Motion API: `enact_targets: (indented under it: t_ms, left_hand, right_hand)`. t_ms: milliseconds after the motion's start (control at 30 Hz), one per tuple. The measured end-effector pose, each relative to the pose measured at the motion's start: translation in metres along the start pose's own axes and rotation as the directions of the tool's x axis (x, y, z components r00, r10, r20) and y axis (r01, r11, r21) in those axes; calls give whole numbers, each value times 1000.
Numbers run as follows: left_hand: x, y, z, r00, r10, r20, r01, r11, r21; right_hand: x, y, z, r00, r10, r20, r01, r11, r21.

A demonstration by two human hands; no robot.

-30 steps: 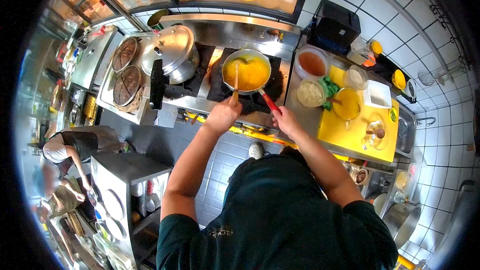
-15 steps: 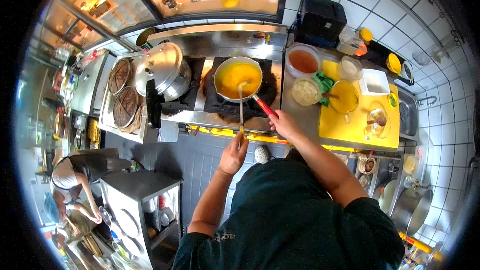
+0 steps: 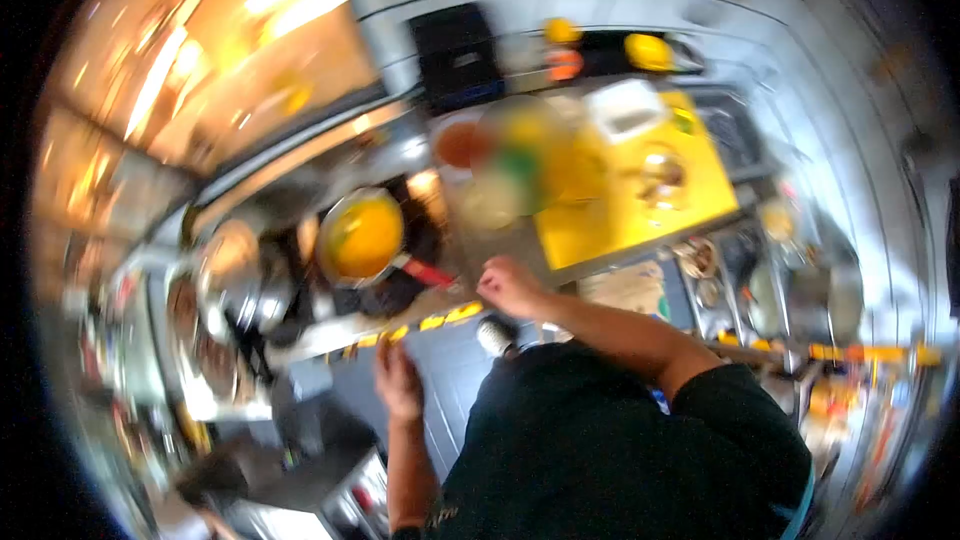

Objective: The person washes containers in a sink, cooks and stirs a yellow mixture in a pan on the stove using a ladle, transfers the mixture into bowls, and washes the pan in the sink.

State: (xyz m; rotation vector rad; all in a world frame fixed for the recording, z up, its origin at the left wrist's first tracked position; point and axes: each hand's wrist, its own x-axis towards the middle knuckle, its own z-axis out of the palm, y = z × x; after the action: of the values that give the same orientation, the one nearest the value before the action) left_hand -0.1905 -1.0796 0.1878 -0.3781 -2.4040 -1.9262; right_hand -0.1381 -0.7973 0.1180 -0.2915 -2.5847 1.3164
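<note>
The whole view is smeared by motion. A saucepan (image 3: 334,267) with yellow liquid (image 3: 366,236) stands on the stove, its red handle (image 3: 430,273) pointing toward me. My right hand (image 3: 510,286) is off the handle, a short gap to its right, at the counter's front edge. Its fingers look bent, but blur hides how closed they are. My left hand (image 3: 399,380) hangs in front of the stove, below the pan, fingers upward and blurred. I cannot make out the long-handled ladle in the left hand or the pan.
Right of the stove, a yellow board (image 3: 640,215) carries a white square container (image 3: 625,110) and a glass vessel (image 3: 660,175). A bowl of reddish-brown liquid (image 3: 460,144) sits beside it. A large pot (image 3: 255,285) stands left of the pan; a sink (image 3: 730,135) lies at far right.
My view has swung right, so the stove sits further left. My right hand has let go of the pan's handle. My left hand has drawn back from the pan; the ladle no longer shows.
</note>
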Motion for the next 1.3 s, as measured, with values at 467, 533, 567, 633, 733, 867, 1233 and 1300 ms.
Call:
enact_targets:
  t_ms: [467, 533, 567, 633, 733, 867, 1233, 1300]
  left_hand:
    - [-51, 200, 320, 827, 357, 435, -145, 882, -449]
    - [-101, 230, 390, 687, 414, 598, -137, 881, -453]
    - [-126, 237, 424, 605, 410, 683, -41, 872, -487]
    - [-174, 274, 491, 315, 610, 727, -338, 788, -515]
    - [-275, 364, 581, -116, 758, 642, -289, 593, -752]
    - [-406, 408, 706, -383, 772, 507, -176, 478, -861]
    - [-603, 368, 881, -796, 464, 389, -297, 260, -919]
    - [-607, 374, 869, -813, 435, 387, -274, 302, -913]
  right_hand:
    - [-370, 126, -226, 551, 767, -329, -758, 625, 187]
    - [-435, 137, -235, 431, 814, -390, -804, 543, 243]
    - [-467, 147, -235, 386, 819, -425, -802, 525, 285]
    - [-514, 146, -242, 200, 915, -352, -859, 336, 385]
    - [-582, 152, -233, 38, 927, -372, -854, 223, 470]
    - [-639, 158, -197, -81, 825, -559, -820, 264, 508]
    - [-665, 139, -133, -420, 876, -236, -502, -7, 865]
    - [-666, 136, -132, -437, 870, -229, -472, -5, 882]
